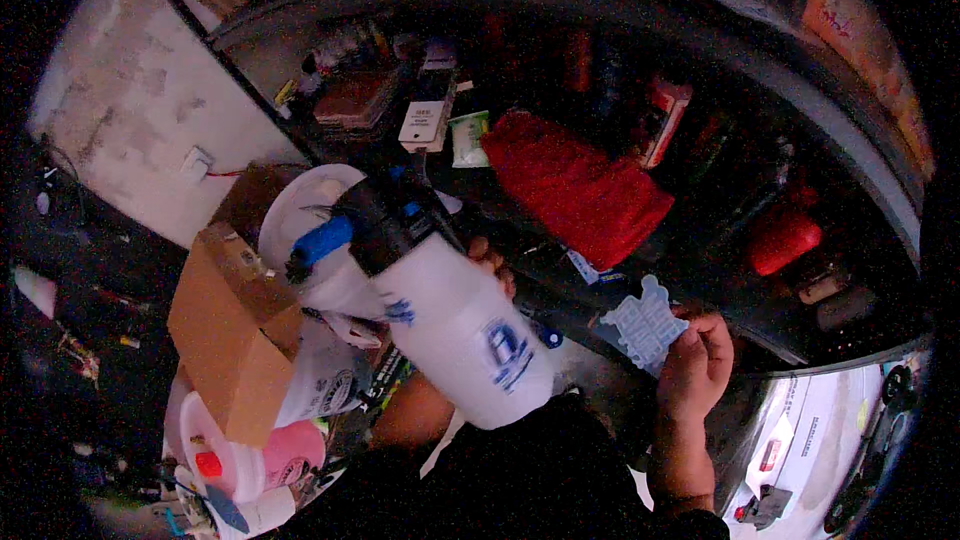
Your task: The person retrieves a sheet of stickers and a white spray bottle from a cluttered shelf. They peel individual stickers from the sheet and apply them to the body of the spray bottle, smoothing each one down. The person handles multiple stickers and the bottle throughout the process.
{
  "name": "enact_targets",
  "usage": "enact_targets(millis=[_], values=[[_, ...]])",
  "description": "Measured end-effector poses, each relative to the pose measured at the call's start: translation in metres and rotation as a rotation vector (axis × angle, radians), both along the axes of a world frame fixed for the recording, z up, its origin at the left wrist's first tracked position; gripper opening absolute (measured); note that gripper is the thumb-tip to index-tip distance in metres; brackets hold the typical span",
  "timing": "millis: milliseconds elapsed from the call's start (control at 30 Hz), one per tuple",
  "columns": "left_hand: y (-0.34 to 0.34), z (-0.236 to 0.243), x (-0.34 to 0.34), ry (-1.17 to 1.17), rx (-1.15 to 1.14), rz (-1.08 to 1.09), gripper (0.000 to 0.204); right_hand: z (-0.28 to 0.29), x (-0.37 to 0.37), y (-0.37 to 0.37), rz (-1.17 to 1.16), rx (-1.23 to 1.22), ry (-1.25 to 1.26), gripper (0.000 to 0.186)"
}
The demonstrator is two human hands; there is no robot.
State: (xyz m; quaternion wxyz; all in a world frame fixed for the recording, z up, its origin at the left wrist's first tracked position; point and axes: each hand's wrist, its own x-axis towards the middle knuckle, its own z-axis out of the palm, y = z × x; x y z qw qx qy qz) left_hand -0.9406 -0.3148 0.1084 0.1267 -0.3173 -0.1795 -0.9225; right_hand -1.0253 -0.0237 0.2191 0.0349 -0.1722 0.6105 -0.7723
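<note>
A large white pump spray bottle (pixel 455 325) with a black top and a blue nozzle leans across the middle of the view. My left hand (pixel 490 265) grips it from behind; only some fingers show past its right side, and the rest is hidden. To the right, my right hand (pixel 697 355) pinches the edge of a thin, pale blue irregular sheet with cut-out-looking lines (pixel 645 325), like a sticker or decal. The sheet is held up apart from the bottle. A red cloth (pixel 575 185) lies on the dark shelf beyond both hands.
At left, an open cardboard box (pixel 235 340) stands among white buckets (pixel 320 185) and a pink-filled container (pixel 290 455). Along the dark shelf sit a white box (pixel 427 120), a green-white packet (pixel 468 140) and a red rounded object (pixel 785 240). A pale vehicle (pixel 810 440) shows lower right.
</note>
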Motion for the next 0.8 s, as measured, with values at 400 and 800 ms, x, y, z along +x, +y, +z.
enact_targets(millis=[400,800], values=[[0.031,0.058,0.003,0.448,-0.287,-0.235,0.023,0.003,0.028,0.014,0.231,0.158,0.161,0.006],[0.042,0.134,0.019,0.281,-1.161,0.012,0.015,0.045,0.046,0.031,0.332,0.633,0.978,0.014]])
